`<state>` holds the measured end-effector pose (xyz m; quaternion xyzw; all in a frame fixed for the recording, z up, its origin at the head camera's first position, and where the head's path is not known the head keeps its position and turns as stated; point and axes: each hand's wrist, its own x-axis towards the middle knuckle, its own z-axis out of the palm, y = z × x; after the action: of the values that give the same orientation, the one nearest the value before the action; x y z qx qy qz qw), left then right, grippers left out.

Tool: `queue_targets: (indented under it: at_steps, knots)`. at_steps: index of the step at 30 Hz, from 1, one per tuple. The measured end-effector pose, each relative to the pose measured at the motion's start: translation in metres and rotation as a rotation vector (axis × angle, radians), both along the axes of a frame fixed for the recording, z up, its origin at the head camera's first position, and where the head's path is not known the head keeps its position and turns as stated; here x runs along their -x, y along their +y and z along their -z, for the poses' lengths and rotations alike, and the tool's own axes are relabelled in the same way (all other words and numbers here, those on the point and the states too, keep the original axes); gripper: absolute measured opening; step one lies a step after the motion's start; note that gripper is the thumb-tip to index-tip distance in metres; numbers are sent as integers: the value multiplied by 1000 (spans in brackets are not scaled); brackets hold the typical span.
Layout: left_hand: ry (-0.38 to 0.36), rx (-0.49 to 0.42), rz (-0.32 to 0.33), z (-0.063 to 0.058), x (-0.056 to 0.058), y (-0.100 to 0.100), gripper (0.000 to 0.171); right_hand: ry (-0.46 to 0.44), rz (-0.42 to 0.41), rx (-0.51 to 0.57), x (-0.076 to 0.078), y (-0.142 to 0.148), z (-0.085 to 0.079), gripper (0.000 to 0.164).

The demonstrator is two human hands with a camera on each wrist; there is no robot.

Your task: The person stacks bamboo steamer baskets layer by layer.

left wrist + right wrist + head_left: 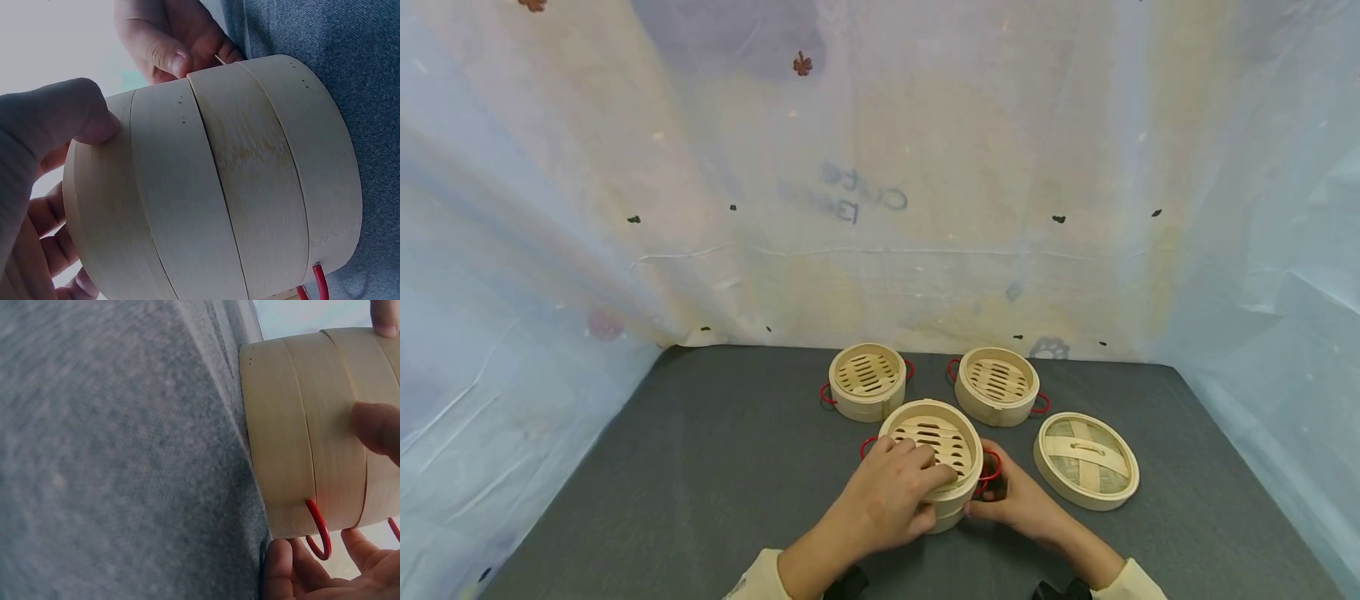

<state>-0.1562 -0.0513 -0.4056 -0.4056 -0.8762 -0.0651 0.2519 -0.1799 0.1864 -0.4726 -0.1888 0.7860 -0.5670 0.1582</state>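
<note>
Two round bamboo steamer baskets stand stacked near the table's front: the upper basket (951,435), with a slotted floor, sits on the lower basket (947,518). My left hand (889,493) grips the upper one, fingers over its near rim and thumb (97,122) against the outer wall. From the right side, my right hand (1022,500) holds the stack low down, its thumb at the near wall and its fingers (279,565) round the far side by a red handle (320,531). Red loops stick out on both sides of the stack.
Behind the stack stand two more slotted baskets, one at the back left (868,408) and one at the back right (992,408), both with red handles. A woven bamboo lid (1086,458) lies to the right on the dark table (700,467). Plastic sheeting hangs around the table.
</note>
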Motion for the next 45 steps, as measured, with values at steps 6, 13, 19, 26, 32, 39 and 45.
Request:
queue_targets:
  at_steps: [6,13,19,26,32,39,45]
  knots:
    - [-24,-17,5,1,1,-1,39,6,1,5,0,-1,0,87]
    - [-53,-55,4,-3,3,-5,37,6,2,19,1,-2,1,89]
    - [-65,-81,-2,-8,4,-11,37,17,-6,28,1,-2,2,90]
    - [-44,-136,-20,-13,7,-18,37,20,-8,44,1,-3,2,91]
    - [-12,-170,-6,-17,13,-25,38,16,-14,77,0,-3,0,92]
    - [7,-209,-2,-27,18,-34,38,8,-4,78,0,-2,2,93]
    - [25,-229,-27,-38,23,-46,37,17,-14,76,0,-2,2,93]
